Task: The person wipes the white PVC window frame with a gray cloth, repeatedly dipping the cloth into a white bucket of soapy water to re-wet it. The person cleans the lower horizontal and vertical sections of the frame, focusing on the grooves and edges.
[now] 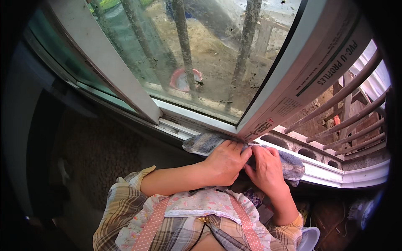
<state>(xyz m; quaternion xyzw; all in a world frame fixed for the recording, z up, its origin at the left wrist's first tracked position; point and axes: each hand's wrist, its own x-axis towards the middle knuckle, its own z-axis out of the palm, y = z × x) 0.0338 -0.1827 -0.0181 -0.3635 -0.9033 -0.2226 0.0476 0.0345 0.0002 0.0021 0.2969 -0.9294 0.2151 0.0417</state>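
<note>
A striped blue-grey cloth [290, 164] lies bunched along the white window track, below the lower corner of a sliding window sash [201, 120]. My left hand [224, 163] presses its curled fingers on the cloth near that corner. Close to its right, my right hand [267, 166] grips the cloth too, with the thumbs and fingertips of both hands near each other. The cloth sticks out to the left and to the right of the hands. Spots and smudges cover the glass pane [213, 59]. A printed film covers the sash's right stile [301, 72].
Metal bars [339, 125] stand outside the open part of the window at right, above hollow blocks [307, 153]. Another white frame upright [106, 59] rises at left. A pinkish basin [185, 80] shows through the glass. A white plastic container [309, 238] is low at right.
</note>
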